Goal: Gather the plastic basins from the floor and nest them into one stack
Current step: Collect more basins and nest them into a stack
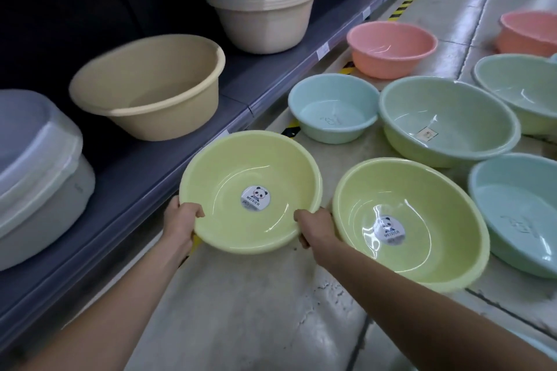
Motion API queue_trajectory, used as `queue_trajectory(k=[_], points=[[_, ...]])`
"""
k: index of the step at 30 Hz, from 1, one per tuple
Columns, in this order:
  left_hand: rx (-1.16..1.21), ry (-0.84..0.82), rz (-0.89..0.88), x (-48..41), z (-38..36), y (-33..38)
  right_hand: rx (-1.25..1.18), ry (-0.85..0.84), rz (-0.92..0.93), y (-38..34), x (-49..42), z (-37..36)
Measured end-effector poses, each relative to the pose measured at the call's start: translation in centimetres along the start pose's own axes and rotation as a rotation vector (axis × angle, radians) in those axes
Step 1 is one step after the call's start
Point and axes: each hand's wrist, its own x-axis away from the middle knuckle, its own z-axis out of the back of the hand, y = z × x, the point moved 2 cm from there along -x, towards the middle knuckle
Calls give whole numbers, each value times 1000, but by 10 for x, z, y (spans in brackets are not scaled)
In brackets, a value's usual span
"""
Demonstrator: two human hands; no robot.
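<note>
Hands, the left hand (pixel 180 220) and the right hand (pixel 313 227), grip opposite rims of a yellow-green basin (pixel 250 190) raised by the shelf edge (pixel 168 166), and tilting it while nesting into its twin (pixel 413 229) could jam the rims.

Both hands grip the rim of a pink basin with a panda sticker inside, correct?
Not pink. The head view shows the left hand and right hand gripping the rim of a yellow-green basin with a panda sticker inside; a pink basin lies untouched further off.
</note>
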Motion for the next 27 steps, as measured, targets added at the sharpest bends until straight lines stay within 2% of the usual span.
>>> queue_trajectory(k=[4,8,15,21,27], points=[[98,-22,-128,21,-8,32,-35,14,103,-32,19,20],[79,-79,-232,46,-43,60,-28,105,185,-58,31,68],[-12,-274,-214,93,-139,45,137,280,284,-50,58,186],[-167,-418,-209,131,-208,4,211,405,180,-13,56,269],[-274,-457,-147,144,-235,-35,127,366,69,35,44,295]])
